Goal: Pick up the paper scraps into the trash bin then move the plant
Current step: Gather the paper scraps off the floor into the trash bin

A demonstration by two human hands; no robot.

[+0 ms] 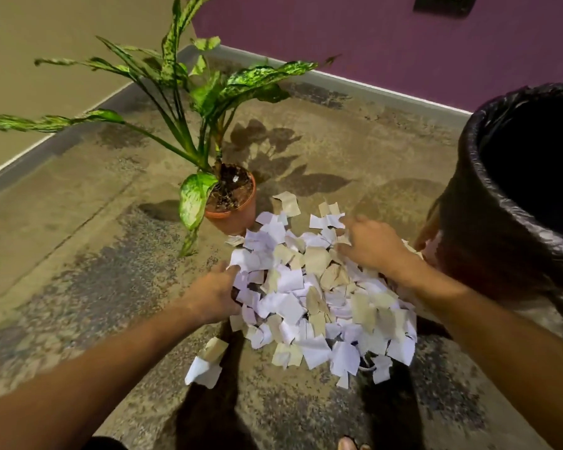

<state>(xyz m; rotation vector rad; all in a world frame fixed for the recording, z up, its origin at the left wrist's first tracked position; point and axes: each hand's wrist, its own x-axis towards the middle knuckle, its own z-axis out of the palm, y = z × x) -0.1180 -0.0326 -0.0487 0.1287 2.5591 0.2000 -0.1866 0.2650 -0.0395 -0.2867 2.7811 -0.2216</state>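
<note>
A heap of white and tan paper scraps [322,303] lies on the floor in front of me. My left hand [213,295] reaches into the heap's left edge, fingers curled among the scraps. My right hand [371,245] rests on the heap's upper right side, fingers bent into the paper. The trash bin [488,203], lined with a black bag, stands at the right, close to my right wrist. The plant [189,102], with long speckled green leaves, grows in a terracotta pot [238,217] just beyond the heap's upper left.
A few loose scraps [205,365] lie apart at the heap's lower left. The mottled floor meets a beige wall [46,43] at the left and a purple wall [371,37] behind. A bare toe [348,444] shows at the bottom edge.
</note>
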